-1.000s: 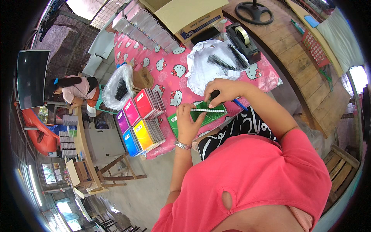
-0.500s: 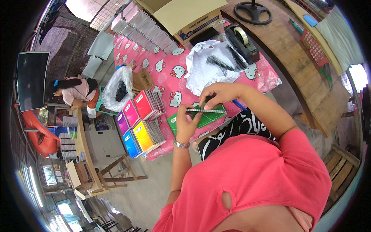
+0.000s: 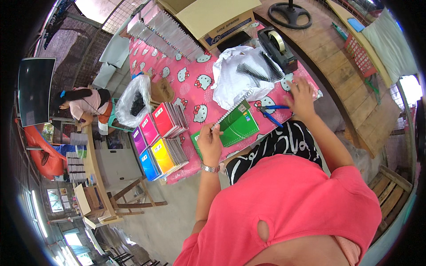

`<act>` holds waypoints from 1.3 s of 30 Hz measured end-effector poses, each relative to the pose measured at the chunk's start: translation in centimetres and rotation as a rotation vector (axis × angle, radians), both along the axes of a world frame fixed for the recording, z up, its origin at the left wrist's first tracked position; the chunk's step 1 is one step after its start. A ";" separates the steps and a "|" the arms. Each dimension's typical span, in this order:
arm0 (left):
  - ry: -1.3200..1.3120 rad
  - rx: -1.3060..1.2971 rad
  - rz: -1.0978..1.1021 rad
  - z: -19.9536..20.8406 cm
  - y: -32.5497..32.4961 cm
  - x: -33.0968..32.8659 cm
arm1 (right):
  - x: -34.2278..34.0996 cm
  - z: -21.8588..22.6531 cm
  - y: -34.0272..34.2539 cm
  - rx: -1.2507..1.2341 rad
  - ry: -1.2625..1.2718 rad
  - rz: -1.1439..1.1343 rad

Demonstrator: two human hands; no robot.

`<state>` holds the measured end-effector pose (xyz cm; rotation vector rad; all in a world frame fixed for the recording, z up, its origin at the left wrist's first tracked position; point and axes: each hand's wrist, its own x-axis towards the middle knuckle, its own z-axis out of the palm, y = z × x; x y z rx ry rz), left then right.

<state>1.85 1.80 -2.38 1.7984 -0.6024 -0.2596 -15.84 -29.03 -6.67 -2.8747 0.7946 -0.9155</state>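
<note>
A green notebook (image 3: 238,127) lies slanted at the table's near edge, its spiral-bound edge raised. Between the fingers of my left hand (image 3: 209,142), which wears a metal watch, is the near-left end of that bound edge. A dark coil runs along the edge toward the white sheet. My right hand (image 3: 302,98) is apart from the notebook, fingers spread and holding nothing. Just left of it lie blue-handled pliers (image 3: 271,116). Loose black spiral coils (image 3: 255,73) rest on a crumpled white sheet (image 3: 226,66) beyond the notebook.
Stacks of colourful spiral notebooks (image 3: 165,155) stand to the left, near a plastic bag (image 3: 133,106). Taller notebook stacks (image 3: 166,33) and a cardboard box (image 3: 222,26) are at the back. A tape dispenser (image 3: 279,53) sits back right. Another person (image 3: 88,104) is seated far left.
My right hand has left the notebook and moved right, opening beside the pliers. The notebook's bound edge is now tilted up toward the white sheet, still in my left hand.
</note>
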 end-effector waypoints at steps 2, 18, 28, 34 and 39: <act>-0.127 0.105 0.076 0.0 -0.3 -0.3 | 0.3 -0.7 2.7 0.113 0.079 0.161; -0.063 -0.069 0.107 -0.5 -0.8 -0.7 | 2.2 7.2 10.8 0.612 -0.352 0.640; -0.160 -0.065 0.097 -1.6 -0.3 -0.5 | 4.0 8.7 14.2 0.462 -0.106 0.831; -0.176 -0.009 0.137 -0.5 -0.4 -1.3 | 3.5 9.1 14.6 0.486 -0.099 0.785; -0.625 0.071 0.225 0.6 -0.3 -1.8 | 3.9 10.4 14.5 1.183 0.118 0.803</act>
